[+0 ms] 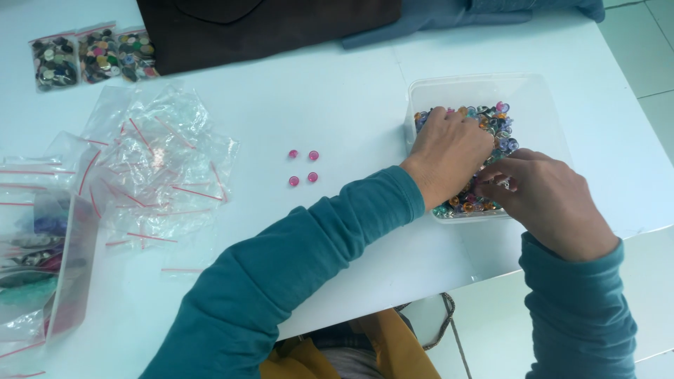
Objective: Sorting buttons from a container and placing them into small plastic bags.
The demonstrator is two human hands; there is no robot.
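Observation:
A clear plastic tub [533,91] at the right of the white table holds a heap of small coloured beads [497,121]. My left hand [449,151] lies palm down in the tub, fingers spread over the beads. My right hand [547,200] is at the tub's near edge, its fingertips pinched among the beads beside the left hand; what they hold is hidden. Several pink beads [302,167] lie loose on the table to the left of the tub.
A pile of empty clear zip bags with red strips [151,172] lies at the left. Three filled bags of mixed beads [95,56] sit at the far left corner. A clear box [70,281] stands at the left edge. Dark cloth [267,28] lies at the back.

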